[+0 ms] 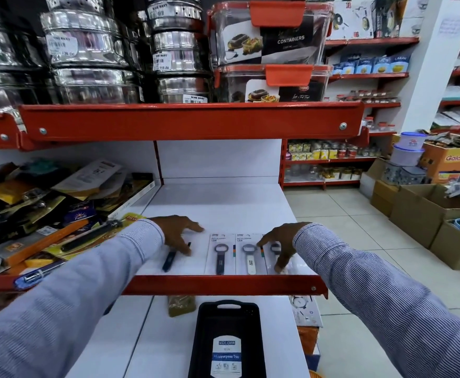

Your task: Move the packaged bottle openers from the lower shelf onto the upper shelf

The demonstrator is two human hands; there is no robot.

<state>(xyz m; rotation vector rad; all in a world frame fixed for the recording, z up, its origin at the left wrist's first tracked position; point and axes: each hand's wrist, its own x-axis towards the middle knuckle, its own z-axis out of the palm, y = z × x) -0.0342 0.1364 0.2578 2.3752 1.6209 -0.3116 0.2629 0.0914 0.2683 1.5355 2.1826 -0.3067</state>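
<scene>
My left hand (178,236) and right hand (279,246), fingers spread, press flat on four packaged bottle openers (220,255) along the white shelf's (218,203) near edge, hiding the outer two cards' tops.

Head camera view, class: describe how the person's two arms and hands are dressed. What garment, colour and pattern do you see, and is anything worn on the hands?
Both arms wear long sleeves of a light blue shirt with fine white pinstripes, the left sleeve and the right sleeve alike, each ending in a cuff at the wrist. The left hand and right hand are bare: no gloves are worn, and no rings or watch show.
</scene>
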